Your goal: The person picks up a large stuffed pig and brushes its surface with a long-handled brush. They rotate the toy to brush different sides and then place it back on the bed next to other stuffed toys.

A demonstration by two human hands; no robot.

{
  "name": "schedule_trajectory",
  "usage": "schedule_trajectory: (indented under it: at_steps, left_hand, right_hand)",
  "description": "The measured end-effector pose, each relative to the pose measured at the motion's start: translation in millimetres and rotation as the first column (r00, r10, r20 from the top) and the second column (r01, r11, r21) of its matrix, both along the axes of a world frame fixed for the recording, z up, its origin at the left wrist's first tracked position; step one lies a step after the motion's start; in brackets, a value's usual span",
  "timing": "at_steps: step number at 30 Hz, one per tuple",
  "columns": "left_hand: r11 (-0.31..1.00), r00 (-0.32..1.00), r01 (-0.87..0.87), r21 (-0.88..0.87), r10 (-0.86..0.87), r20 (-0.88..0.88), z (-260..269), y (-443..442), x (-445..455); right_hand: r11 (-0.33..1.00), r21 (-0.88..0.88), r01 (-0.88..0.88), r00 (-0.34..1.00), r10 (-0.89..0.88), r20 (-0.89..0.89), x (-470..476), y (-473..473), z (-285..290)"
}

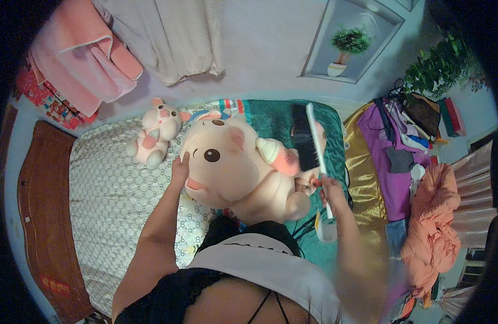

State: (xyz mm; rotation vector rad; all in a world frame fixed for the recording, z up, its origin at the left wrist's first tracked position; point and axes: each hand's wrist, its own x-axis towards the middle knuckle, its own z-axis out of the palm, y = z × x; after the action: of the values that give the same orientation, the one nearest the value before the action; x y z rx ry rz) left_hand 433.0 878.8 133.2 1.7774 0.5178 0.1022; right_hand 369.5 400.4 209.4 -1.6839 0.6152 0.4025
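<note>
A large plush pig point(240, 170) lies on the bed in front of me, its head towards the left. My left hand point(181, 168) rests against the side of its head, by the ear. My right hand point(332, 188) is closed around the handle of a white long-handled bristle brush point(315, 133), held beside the plush's feet. The pig's paws hold a pink and cream plush bottle point(278, 157). A smaller plush pig point(157, 129) sits further left, leaning back on the patterned sheet point(111, 194). A black item point(305, 141) lies behind the brush, partly hidden.
At the left stands a wooden headboard point(50, 218). A green blanket point(273, 113) covers the bed's right part. Beyond it are gold fabric point(364, 174), heaped clothes and an orange padded garment point(433, 231). A white translucent container point(326, 231) lies near my right forearm. Pink towels point(87, 60) hang at upper left.
</note>
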Motion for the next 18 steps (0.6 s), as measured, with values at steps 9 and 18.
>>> schedule_trajectory:
  at_steps: [9, 18]
  left_hand:
    - [0.999, 0.999, 0.042, 0.018, -0.043, 0.026, 0, 3, 2]
    - [0.999, 0.995, -0.01, 0.051, 0.005, 0.096, 8, 1, -5]
  right_hand:
    - [0.903, -0.43, -0.007, 0.999, -0.011, -0.039, -30, -57, -39]
    - [0.591, -0.794, -0.145, 0.977, 0.213, -0.02, -69, -53, -34]
